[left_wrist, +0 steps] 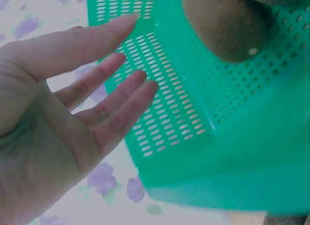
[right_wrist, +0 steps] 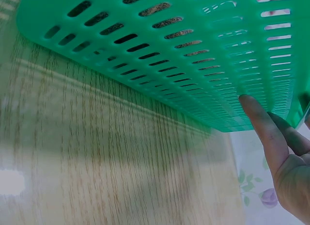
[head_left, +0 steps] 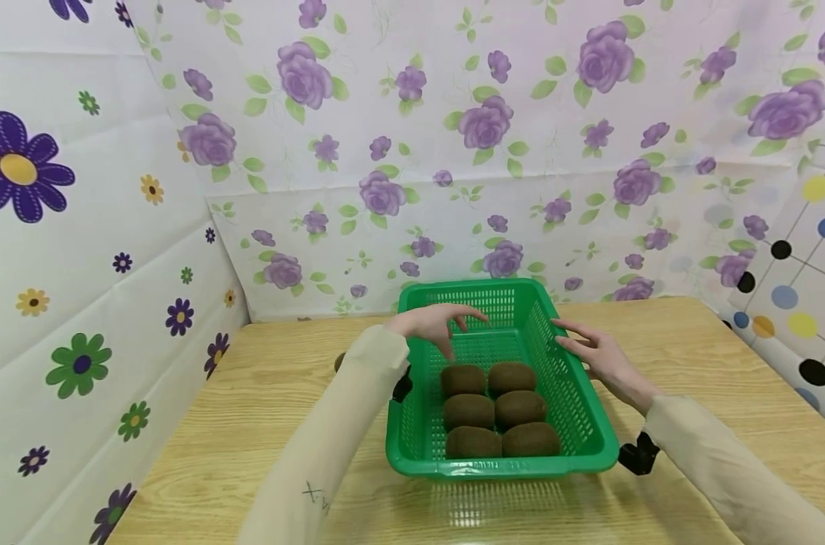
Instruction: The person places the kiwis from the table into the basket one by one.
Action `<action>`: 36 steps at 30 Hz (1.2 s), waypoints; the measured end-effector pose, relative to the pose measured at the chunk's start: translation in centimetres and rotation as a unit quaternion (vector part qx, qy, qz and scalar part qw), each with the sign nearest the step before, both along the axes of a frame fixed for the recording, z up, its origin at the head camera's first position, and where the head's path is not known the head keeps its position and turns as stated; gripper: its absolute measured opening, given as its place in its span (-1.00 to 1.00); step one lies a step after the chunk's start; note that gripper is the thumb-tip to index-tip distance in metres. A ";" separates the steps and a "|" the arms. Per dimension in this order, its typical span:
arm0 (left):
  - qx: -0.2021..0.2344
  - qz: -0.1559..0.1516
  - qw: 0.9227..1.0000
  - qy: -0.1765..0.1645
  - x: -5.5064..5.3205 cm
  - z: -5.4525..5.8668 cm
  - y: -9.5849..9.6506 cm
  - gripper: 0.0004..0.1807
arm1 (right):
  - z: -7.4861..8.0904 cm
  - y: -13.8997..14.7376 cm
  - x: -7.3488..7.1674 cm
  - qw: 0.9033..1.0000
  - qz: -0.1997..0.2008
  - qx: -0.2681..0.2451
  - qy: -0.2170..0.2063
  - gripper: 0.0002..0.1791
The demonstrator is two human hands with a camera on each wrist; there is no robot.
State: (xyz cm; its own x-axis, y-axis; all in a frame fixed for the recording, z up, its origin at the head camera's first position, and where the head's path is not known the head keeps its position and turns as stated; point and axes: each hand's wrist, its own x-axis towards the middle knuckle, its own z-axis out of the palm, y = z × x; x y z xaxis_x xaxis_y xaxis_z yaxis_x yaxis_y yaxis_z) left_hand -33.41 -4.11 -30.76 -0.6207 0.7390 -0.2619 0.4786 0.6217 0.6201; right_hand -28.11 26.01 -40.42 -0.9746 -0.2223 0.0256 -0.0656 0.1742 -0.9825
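A green plastic basket [head_left: 501, 469] stands on the table with several brown kiwis [head_left: 468, 412] lying in two columns in its near half. Over the basket's left side reaches my left hand [head_left: 440, 322], fingers spread and relaxed with nothing in them; the left wrist view shows its palm beside a kiwi [left_wrist: 225, 26]. My right hand [head_left: 606, 359] holds the basket's right rim. In the right wrist view a digit of that hand presses the slotted outer wall [right_wrist: 193, 55], while the other fingers are partly out of frame.
Another brown kiwi [head_left: 339, 362] lies left of the basket, mostly hidden behind the left sleeve [head_left: 344, 424]. The wooden table [head_left: 249, 424] meets a floral sheet [head_left: 385, 151] at the back and patterned sheets on both sides.
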 end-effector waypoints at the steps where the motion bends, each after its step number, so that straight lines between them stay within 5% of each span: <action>1: 0.015 0.001 1.000 -0.006 0.0 0.2 -0.4 -0.13 | 0.0 0.0 0.0 1.000 0.000 0.002 0.000 -0.35; 8: 0.070 0.003 0.997 -0.010 0.1 1.6 -3.1 -0.12 | 0.1 -0.1 0.0 1.000 -0.004 0.001 -0.002 -0.36; 17: 0.085 0.003 0.996 -0.017 0.3 1.8 -6.8 -0.15 | 0.1 0.1 0.1 1.000 0.005 0.014 0.006 -0.35; 28: 0.116 0.037 0.992 -0.027 1.6 0.5 -12.3 -0.22 | 0.1 0.0 -0.1 1.000 0.006 0.005 0.006 -0.37; 36: 0.113 0.041 0.993 -0.023 2.5 -2.0 -15.8 -0.23 | 0.2 -0.2 0.1 1.000 0.009 0.010 0.008 -0.35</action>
State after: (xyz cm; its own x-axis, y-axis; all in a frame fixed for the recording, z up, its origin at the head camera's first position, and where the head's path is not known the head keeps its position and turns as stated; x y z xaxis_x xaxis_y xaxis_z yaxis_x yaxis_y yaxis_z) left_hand -30.93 -19.89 -32.75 -0.6720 0.7298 -0.1257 0.3998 0.5003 0.7680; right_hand -28.00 25.84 -40.27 -0.9700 -0.2401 0.0375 -0.0854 0.1922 -0.9776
